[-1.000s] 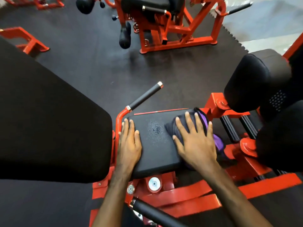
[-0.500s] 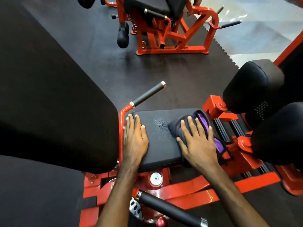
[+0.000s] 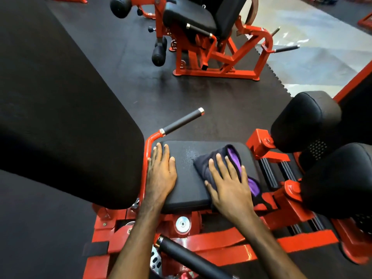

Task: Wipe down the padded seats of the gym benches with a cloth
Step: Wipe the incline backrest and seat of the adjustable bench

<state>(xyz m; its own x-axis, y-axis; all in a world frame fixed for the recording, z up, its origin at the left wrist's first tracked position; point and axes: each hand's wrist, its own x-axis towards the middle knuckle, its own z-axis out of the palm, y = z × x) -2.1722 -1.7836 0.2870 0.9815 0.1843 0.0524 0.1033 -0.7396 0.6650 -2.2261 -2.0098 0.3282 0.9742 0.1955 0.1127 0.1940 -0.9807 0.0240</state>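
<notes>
Two flat hands on a black padded seat, one pressing a cloth.

The right hand point(image 3: 231, 184) lies with fingers straight and spread on a dark cloth point(image 3: 213, 160) with a purple lining, pressing it onto the right part of the seat point(image 3: 189, 182). The left hand point(image 3: 161, 172) rests flat, fingers together, on the seat's left edge beside the red frame point(image 3: 148, 146), holding nothing. A few wet specks point(image 3: 190, 155) sit just left of the cloth. A black handle point(image 3: 183, 121) juts out beyond the seat's far left corner.
</notes>
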